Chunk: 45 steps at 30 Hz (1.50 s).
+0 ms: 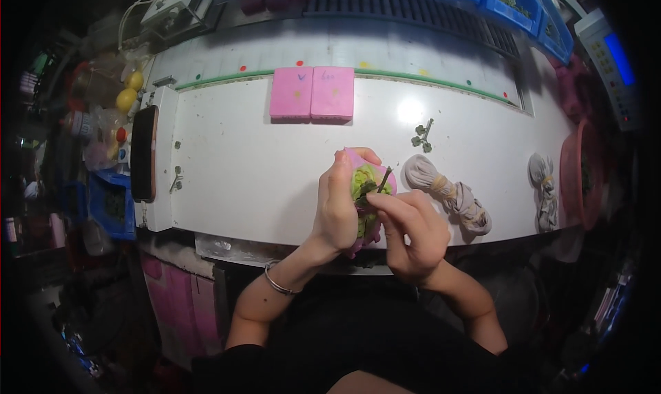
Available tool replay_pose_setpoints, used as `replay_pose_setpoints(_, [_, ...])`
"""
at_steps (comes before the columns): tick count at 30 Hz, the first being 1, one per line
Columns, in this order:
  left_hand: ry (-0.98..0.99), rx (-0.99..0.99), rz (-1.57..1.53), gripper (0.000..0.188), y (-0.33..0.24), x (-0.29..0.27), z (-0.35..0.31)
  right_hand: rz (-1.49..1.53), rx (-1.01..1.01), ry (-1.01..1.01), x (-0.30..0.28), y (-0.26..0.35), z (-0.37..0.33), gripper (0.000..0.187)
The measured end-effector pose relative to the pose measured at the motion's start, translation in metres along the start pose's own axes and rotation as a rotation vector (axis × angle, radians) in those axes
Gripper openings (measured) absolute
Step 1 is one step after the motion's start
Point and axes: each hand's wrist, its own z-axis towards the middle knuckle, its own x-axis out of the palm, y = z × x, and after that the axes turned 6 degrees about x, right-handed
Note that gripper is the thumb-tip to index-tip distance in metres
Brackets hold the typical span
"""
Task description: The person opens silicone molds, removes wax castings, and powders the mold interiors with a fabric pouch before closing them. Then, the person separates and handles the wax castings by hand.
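My left hand (pixel 337 204) is wrapped round a pink piece with a ruffled yellow-green middle (pixel 361 178), which looks like a flower head. It is held up over the front part of the white table. My right hand (pixel 414 235) is closed in a pinch at that middle, on a dark green sprig (pixel 384 180) whose stem points up and away. The fingers partly cover where sprig and flower head meet. Just right of my hands lies a bundle of whitish cloth (pixel 447 191) tied with tan bands. Beyond it rests a loose green leaf sprig (pixel 423 136).
Two pink blocks (pixel 312 93) stand side by side at the back of the table (pixel 227 146). A phone (pixel 144 153) lies at the left edge. Another tied cloth bundle (pixel 542 191) and a pink basin (pixel 582 173) are at the right. Blue bins (pixel 513 5) line the back.
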Motion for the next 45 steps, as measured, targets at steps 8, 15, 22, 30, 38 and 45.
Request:
replay_pose_setpoints(8, [-0.037,0.007,0.048,0.05,0.005,-0.001,0.002,-0.179,-0.075,-0.028,0.012,-0.001,-0.002,0.026])
replay_pose_setpoints(15, [-0.018,-0.071,-0.087,0.051,0.008,-0.006,0.007,0.047,0.109,-0.176,0.008,-0.004,-0.005,0.023])
replay_pose_setpoints(22, [0.029,-0.053,-0.003,0.052,0.014,-0.007,0.013,0.253,0.406,0.17,-0.01,-0.014,0.013,0.009])
replay_pose_setpoints(30, [-0.007,-0.361,-0.29,0.049,0.017,-0.013,0.02,0.391,0.813,0.082,-0.027,-0.035,0.032,0.006])
replay_pose_setpoints(38, [-0.028,-0.273,-0.184,0.044,0.013,-0.019,0.023,-0.405,0.38,0.346,-0.055,-0.056,0.019,0.037])
replay_pose_setpoints(45, [0.04,-0.19,-0.13,0.048,0.017,-0.013,0.023,-0.553,0.053,0.452,-0.054,-0.033,-0.007,0.061])
